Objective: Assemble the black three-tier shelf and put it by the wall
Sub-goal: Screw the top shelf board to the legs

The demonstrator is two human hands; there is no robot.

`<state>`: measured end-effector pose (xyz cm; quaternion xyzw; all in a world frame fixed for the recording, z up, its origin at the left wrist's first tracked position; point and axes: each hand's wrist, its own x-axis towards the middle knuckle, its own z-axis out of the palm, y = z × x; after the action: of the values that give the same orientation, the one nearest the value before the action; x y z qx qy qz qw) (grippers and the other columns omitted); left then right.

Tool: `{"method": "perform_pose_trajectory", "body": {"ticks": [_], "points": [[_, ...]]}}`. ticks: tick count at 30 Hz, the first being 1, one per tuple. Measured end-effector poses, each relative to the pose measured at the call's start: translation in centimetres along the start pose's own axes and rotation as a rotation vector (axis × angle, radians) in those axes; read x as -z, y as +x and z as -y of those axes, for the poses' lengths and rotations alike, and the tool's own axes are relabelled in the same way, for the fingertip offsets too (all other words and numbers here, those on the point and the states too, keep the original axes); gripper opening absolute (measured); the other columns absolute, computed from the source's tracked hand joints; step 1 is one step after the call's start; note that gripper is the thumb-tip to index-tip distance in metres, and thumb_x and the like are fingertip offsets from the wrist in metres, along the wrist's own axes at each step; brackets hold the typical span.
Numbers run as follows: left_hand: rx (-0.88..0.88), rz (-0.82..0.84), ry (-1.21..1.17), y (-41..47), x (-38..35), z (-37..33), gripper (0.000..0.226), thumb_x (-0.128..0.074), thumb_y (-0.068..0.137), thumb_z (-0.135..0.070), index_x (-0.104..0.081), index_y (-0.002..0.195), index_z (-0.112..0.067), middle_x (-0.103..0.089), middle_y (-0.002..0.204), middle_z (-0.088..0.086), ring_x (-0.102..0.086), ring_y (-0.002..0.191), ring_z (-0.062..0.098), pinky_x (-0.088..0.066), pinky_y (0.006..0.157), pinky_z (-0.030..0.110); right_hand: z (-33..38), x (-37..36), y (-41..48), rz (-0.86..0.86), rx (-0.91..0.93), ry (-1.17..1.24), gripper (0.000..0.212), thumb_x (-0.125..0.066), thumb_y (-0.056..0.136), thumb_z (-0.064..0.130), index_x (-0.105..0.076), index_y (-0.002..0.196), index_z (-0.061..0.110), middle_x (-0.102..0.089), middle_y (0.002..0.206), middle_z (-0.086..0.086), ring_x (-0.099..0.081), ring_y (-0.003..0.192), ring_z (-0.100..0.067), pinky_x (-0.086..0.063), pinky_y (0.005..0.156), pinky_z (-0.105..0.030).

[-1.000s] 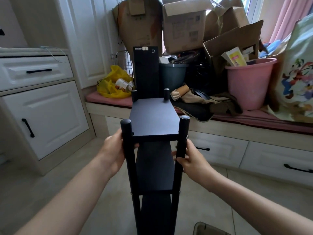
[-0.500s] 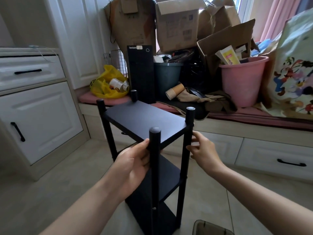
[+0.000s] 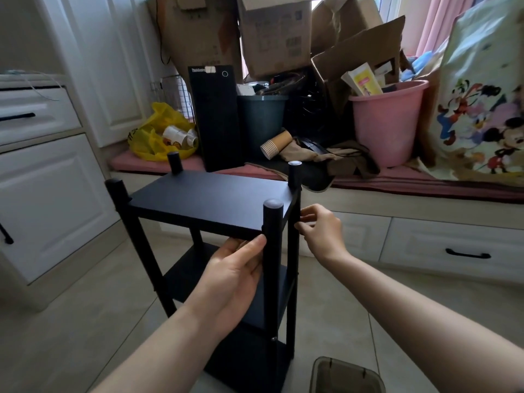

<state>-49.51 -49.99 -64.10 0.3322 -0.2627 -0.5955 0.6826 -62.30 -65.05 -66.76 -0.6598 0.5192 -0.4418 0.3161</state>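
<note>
1. Since the black three-tier shelf (image 3: 209,199) stands upright on the floor (image 3: 85,307), apparently complete, both hands steer it;
2. left hand (image 3: 232,276) clamps round the near post (image 3: 272,219) — a pivot grip;
3. right hand (image 3: 320,231) pinches the far post (image 3: 295,177), probably to square it.

A white cabinet (image 3: 48,194) with black handles fills the left of the frame. Across the upper middle runs a window bench with a pink cushion (image 3: 425,184), and white drawers (image 3: 453,245) sit below it. On the cushion, from left to right, are a yellow bag (image 3: 150,140), an upright black computer tower (image 3: 217,117), a dark bin (image 3: 262,117), a stack of paper cups (image 3: 276,143) lying on its side, a pink bucket (image 3: 388,126) and a cartoon-print bag (image 3: 482,95). Cardboard boxes (image 3: 275,32) are piled behind them. A smoky clear container (image 3: 347,375) sits on the tiled floor (image 3: 71,321) at the bottom right.
</note>
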Motion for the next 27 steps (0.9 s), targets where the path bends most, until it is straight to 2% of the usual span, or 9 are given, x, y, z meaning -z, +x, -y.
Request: {"method": "perform_pose_trajectory", "body": {"ticks": [3, 5, 7, 10, 13, 16, 19, 22, 27], "points": [[-0.008, 0.024, 0.025, 0.4, -0.4, 0.0, 0.016, -0.068, 0.081, -0.008, -0.082, 0.089, -0.009, -0.074, 0.111, 0.019, -0.074, 0.103, 0.026, -0.060, 0.079, 0.029, 0.0, 0.6, -0.2, 0.028, -0.033, -0.057, 0.016, -0.065, 0.087, 0.001, -0.066, 0.101, 0.009, -0.069, 0.094, -0.006, -0.067, 0.092, -0.024, -0.055, 0.087, -0.040], [-0.009, 0.038, 0.034, 0.5, -0.5, -0.1, 0.016, -0.069, 0.079, -0.008, -0.081, 0.090, -0.007, -0.075, 0.110, 0.019, -0.074, 0.102, 0.026, -0.060, 0.081, 0.029, 0.3, 1.0, -1.4, 0.105, -0.039, -0.098, 0.026, -0.057, 0.084, -0.007, -0.064, 0.105, 0.008, -0.068, 0.097, -0.006, -0.066, 0.096, -0.024, -0.054, 0.086, -0.034], [-0.010, 0.036, 0.015, 0.7, -0.5, -0.1, 0.015, -0.070, 0.078, -0.008, -0.081, 0.089, -0.006, -0.075, 0.108, 0.019, -0.075, 0.100, 0.026, -0.060, 0.082, 0.029, 0.8, 1.4, -3.2, 0.264, -0.022, -0.109, 0.034, -0.050, 0.081, -0.011, -0.065, 0.103, 0.011, -0.069, 0.097, -0.004, -0.067, 0.096, -0.022, -0.054, 0.083, -0.028], [-0.026, 0.035, 0.006, 0.9, -0.3, 0.3, 0.012, -0.070, 0.079, -0.008, -0.080, 0.086, -0.006, -0.076, 0.103, 0.018, -0.075, 0.097, 0.026, -0.059, 0.080, 0.028, 1.5, 2.4, -6.0, 0.546, 0.000, -0.043, 0.038, -0.047, 0.081, -0.012, -0.068, 0.099, 0.015, -0.073, 0.098, -0.002, -0.070, 0.095, -0.016, -0.057, 0.084, -0.029], [-0.038, 0.045, 0.029, 1.3, -0.4, 0.7, 0.011, -0.071, 0.079, -0.009, -0.081, 0.083, -0.008, -0.077, 0.099, 0.015, -0.076, 0.094, 0.023, -0.059, 0.078, 0.027, 1.4, 4.3, -7.6, 0.677, -0.021, 0.012, 0.036, -0.051, 0.084, -0.009, -0.067, 0.104, 0.017, -0.072, 0.099, 0.003, -0.070, 0.095, -0.009, -0.054, 0.080, -0.017], [-0.037, 0.110, 0.092, 1.6, -0.7, 1.0, 0.013, -0.072, 0.080, -0.012, -0.082, 0.089, -0.009, -0.077, 0.103, 0.015, -0.075, 0.097, 0.024, -0.059, 0.081, 0.027, 0.7, 5.6, -8.4, 0.677, 0.017, 0.039, 0.021, -0.066, 0.090, 0.006, -0.066, 0.108, 0.016, -0.072, 0.101, 0.003, -0.070, 0.094, -0.007, -0.056, 0.089, -0.028], [-0.044, 0.193, 0.167, 1.8, -1.0, 1.3, 0.019, -0.076, 0.082, -0.013, -0.080, 0.100, -0.008, -0.074, 0.112, 0.018, -0.073, 0.104, 0.029, -0.058, 0.086, 0.031, -0.2, 6.2, -8.4, 0.600, 0.056, 0.016, 0.011, -0.067, 0.092, 0.019, -0.068, 0.102, 0.018, -0.074, 0.098, 0.004, -0.070, 0.092, -0.010, -0.055, 0.093, -0.040], [-0.062, 0.236, 0.207, 1.8, -1.0, 1.5, 0.029, -0.076, 0.079, -0.014, -0.078, 0.108, -0.011, -0.072, 0.119, 0.020, -0.070, 0.112, 0.033, -0.057, 0.091, 0.034, -0.8, 6.7, -8.6, 0.565, 0.091, -0.001, 0.007, -0.066, 0.093, 0.023, -0.068, 0.099, 0.026, -0.073, 0.097, 0.007, -0.070, 0.092, -0.011, -0.054, 0.092, -0.042], [-0.100, 0.245, 0.251, 2.0, -1.0, 1.9, 0.033, -0.076, 0.080, -0.012, -0.075, 0.113, -0.011, -0.070, 0.122, 0.021, -0.068, 0.115, 0.035, -0.056, 0.093, 0.037, -1.2, 6.6, -9.0, 0.512, 0.099, 0.018, 0.012, -0.065, 0.093, 0.023, -0.065, 0.093, 0.035, -0.071, 0.093, 0.006, -0.069, 0.085, -0.014, -0.056, 0.086, -0.041]]}}
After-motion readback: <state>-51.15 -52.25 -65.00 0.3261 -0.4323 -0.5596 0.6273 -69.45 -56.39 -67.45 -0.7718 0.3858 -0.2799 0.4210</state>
